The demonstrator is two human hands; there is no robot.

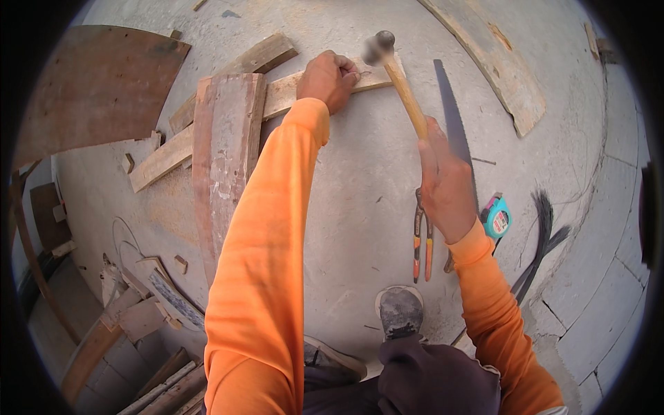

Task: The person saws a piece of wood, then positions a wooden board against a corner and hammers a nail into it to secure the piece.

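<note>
My left hand (328, 81) rests at the far end of a narrow wooden batten (280, 97), its fingers pinched around what looks like a thin nail (364, 73). Most of that nail is hidden by the fingers. In my right hand (446, 188) is a hammer (407, 97), gripped by its wooden handle. The hammer's head is blurred and hangs above the batten's end, just right of my left fingers. A wide, worn board (225, 138) lies across the batten, left of my left forearm.
Beside my right hand lie a handsaw (452, 111), orange-handled pincers (419, 242) and a turquoise tape measure (496, 220). A bundle of black wire (538, 242) is farther right. A long plank (494, 62) lies far right, a brown panel (97, 86) far left, and scrap wood (142, 318) lower left.
</note>
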